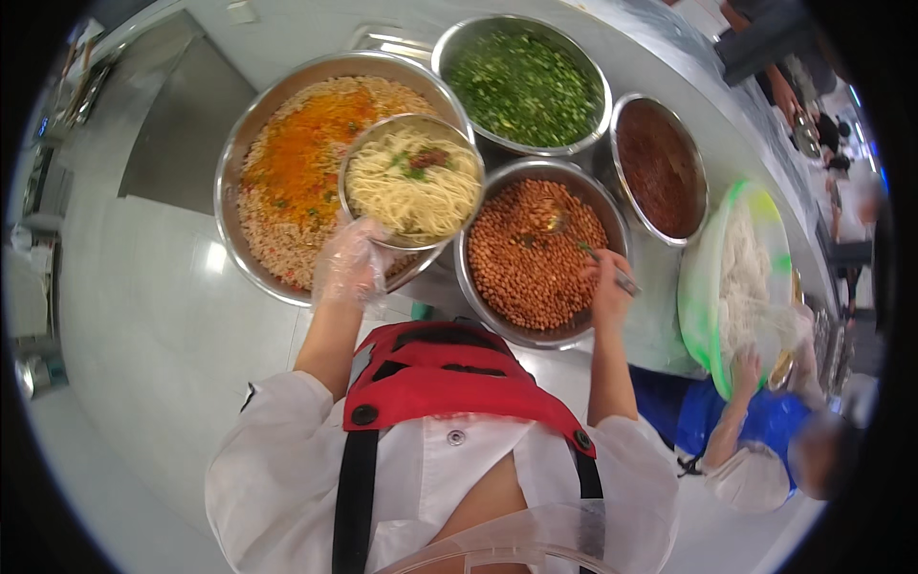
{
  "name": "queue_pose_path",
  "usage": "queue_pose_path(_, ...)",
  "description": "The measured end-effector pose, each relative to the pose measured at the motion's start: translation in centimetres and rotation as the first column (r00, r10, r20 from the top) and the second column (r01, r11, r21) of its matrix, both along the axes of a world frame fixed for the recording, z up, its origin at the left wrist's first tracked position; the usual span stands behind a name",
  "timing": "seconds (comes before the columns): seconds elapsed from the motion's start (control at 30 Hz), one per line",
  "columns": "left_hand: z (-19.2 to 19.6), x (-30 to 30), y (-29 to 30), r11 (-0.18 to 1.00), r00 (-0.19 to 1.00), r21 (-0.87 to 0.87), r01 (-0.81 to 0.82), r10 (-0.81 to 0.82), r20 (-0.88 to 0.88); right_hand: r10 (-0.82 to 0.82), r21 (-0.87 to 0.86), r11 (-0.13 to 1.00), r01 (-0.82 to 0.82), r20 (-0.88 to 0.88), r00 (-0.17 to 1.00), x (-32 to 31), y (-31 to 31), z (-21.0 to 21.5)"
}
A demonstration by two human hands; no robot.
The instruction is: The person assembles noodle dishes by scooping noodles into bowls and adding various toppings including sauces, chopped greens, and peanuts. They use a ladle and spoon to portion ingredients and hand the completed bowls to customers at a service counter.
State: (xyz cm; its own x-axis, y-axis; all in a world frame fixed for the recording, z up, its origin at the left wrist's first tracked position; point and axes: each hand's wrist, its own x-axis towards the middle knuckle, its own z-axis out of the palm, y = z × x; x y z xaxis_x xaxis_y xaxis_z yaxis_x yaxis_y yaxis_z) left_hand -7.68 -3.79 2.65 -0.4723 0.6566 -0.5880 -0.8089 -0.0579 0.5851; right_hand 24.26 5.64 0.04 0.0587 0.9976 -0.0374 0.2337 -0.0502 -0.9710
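In a clear plastic glove, my left hand [352, 263] grips the near rim of a small metal bowl [478, 206]. Pale noodles [411, 196] fill this bowl, topped with a dab of dark red sauce and chopped greens. It is held over a large basin of minced filling [277, 163] streaked with orange oil. My ungloved right hand [608, 282] is closed on the handle of a metal spoon [555, 222]. The spoon's head rests among reddish-brown beans or peanuts [526, 277] in a steel basin [462, 277]; which they are I cannot tell.
Beyond the beans stands a steel basin of chopped greens [521, 86]. A basin of dark red sauce [660, 167] sits to the right. Farther right, a co-worker's gloved hands [746, 368] reach into a green-and-white tub [698, 297] of pale noodles.
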Motion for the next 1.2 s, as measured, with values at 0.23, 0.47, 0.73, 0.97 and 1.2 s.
queue_pose_path(0.23,1.4,0.7,0.1,0.992,0.991,0.126,-0.007,-0.009,0.132,0.207,0.235,0.956,-0.176,-0.114,0.972,-4.3,-2.5,8.6)
queue_pose_path(0.47,-1.3,-0.7,-1.3,0.984,0.986,0.166,-0.066,0.039,0.161,0.336,0.671,0.113,-0.733,0.668,0.664,-11.9,-0.5,9.7)
queue_pose_path(0.73,-4.4,-6.6,-7.3,0.969,0.984,0.172,-0.179,0.179,0.017,0.706,0.43,0.585,-0.688,0.147,0.692,-24.1,8.3,0.6)
queue_pose_path(0.97,-0.7,-9.3,-11.2,0.913,0.902,0.197,-0.357,0.392,-0.181,0.757,0.274,0.515,-0.812,0.299,0.581,-28.5,6.8,-4.5)
queue_pose_path(1.2,-1.9,-9.7,-11.4,0.928,0.915,0.101,-0.359,0.371,-0.16,0.637,-0.133,0.742,-0.657,-0.165,0.753,-29.0,10.3,0.5)
